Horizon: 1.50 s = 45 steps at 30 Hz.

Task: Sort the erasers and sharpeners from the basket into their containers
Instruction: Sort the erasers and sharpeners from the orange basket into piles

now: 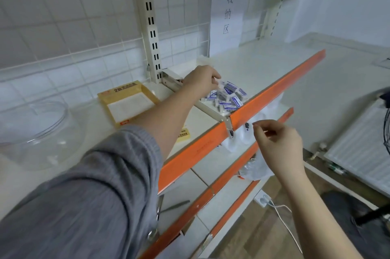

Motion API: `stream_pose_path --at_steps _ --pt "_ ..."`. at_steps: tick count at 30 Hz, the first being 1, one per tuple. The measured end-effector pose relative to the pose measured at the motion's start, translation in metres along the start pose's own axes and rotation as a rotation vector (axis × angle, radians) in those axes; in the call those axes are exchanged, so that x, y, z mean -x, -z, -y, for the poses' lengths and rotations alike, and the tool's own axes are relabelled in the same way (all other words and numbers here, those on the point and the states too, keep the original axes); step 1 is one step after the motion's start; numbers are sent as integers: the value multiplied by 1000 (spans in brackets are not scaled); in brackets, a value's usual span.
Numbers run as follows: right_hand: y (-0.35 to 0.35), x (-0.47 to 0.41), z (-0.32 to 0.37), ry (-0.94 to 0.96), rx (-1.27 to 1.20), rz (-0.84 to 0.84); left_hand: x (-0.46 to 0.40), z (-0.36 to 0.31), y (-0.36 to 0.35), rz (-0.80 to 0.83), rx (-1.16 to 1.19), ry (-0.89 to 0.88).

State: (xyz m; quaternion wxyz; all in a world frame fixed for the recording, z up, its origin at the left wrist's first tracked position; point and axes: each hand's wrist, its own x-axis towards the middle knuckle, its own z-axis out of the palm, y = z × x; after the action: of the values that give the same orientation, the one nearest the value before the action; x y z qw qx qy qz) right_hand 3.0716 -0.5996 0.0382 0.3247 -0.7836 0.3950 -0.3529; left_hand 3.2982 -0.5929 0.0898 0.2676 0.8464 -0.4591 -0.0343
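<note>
The erasers [229, 96], white blocks in blue-and-white sleeves, lie heaped on the shelf [274, 64] just behind its orange front edge [272, 92]. They may sit in a clear container, but its walls are too faint to tell. The left hand [201, 80] reaches over the heap from its nine o'clock side. Its fingers [215, 81] are curled down and pinched on something pale at the top of the pile, most likely one eraser, though blur hides the grip itself.

The heap is loose and close to the shelf's lip. A piece set down on the slope at four o'clock could slide off the pile, over the orange edge, and drop to the lower shelves or the floor. A careless release could also nudge neighbouring erasers outward.

The right hand [276, 142] hovers in front of and below the shelf edge, at about five o'clock from the heap. Its thumb and forefinger are pressed together in a small pinch. Whether they hold anything I cannot tell.

At nine o'clock from the erasers, a shallow yellow cardboard box [128, 102] sits open on the shelf with only its white lining visible. Farther out the same way stands a large clear bowl [35, 132], which looks empty. No basket or sharpeners can be made out clearly.
</note>
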Motion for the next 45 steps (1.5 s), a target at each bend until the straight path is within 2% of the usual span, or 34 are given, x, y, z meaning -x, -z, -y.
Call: stream_pose_path --at_steps 3,7,12,18,23,30,39,42,45 --pt "-3 -2 10 35 -43 15 25 -5 23 -159 37 10" --pt "-20 0 43 131 -151 111 101 8 59 -381 122 92" --pt "-59 21 101 314 -226 214 204 50 107 -458 169 235" --pt "-108 85 170 461 -355 297 319 103 170 -599 40 409" --pt "-152 154 218 486 -422 352 415 156 221 -725 -93 479" --pt "-203 235 288 496 -441 427 505 212 273 -701 -65 595" --pt "-231 245 340 579 -229 522 518 229 267 -579 0 576" --pt "-247 230 356 674 -90 538 516 227 265 -548 4 575" --pt "-276 203 375 789 189 563 513 225 265 -562 3 579"
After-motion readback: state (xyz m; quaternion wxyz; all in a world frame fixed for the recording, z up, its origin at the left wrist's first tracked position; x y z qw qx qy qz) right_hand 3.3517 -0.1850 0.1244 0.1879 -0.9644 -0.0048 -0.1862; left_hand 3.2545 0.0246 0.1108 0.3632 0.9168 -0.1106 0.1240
